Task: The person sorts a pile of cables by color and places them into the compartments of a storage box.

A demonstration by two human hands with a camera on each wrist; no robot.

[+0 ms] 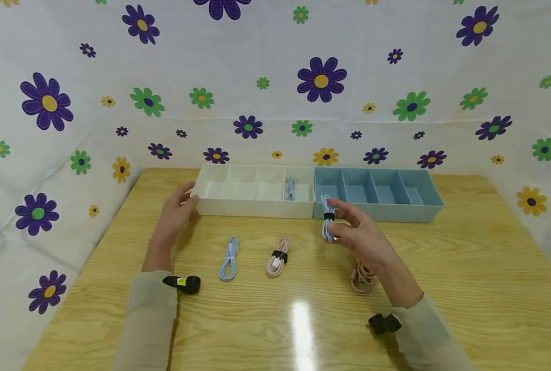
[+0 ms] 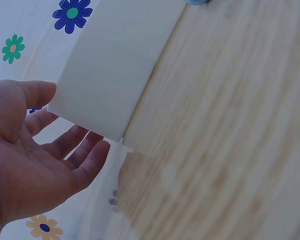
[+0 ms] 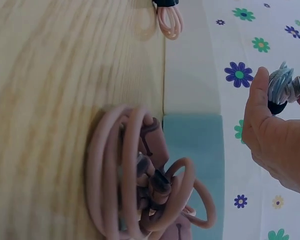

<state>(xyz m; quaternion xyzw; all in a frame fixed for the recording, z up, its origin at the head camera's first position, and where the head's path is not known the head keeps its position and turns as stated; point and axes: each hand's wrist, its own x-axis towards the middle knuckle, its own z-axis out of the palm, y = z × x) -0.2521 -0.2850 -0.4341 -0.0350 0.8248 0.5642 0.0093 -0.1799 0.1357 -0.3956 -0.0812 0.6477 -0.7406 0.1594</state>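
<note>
My right hand (image 1: 349, 226) pinches a coiled light-blue cable (image 1: 327, 219) bound with a black strap, held above the table just in front of the blue divided tray (image 1: 435, 206). In the right wrist view the blue cable (image 3: 282, 85) sits between thumb and fingers (image 3: 257, 110). My left hand (image 1: 175, 211) is open, its fingers at the left end of the white divided tray (image 1: 256, 206); the left wrist view shows the palm (image 2: 25, 165) beside the tray corner (image 2: 105, 75). One blue cable (image 1: 289, 189) lies in the white tray's right compartment.
On the wooden table (image 1: 465, 273) lie a loose blue cable (image 1: 229, 259), a pink cable with a black strap (image 1: 278, 256) and a loose pink cable (image 1: 361, 278), partly hidden by my right wrist. Flowered cloth (image 1: 275, 77) walls the table in.
</note>
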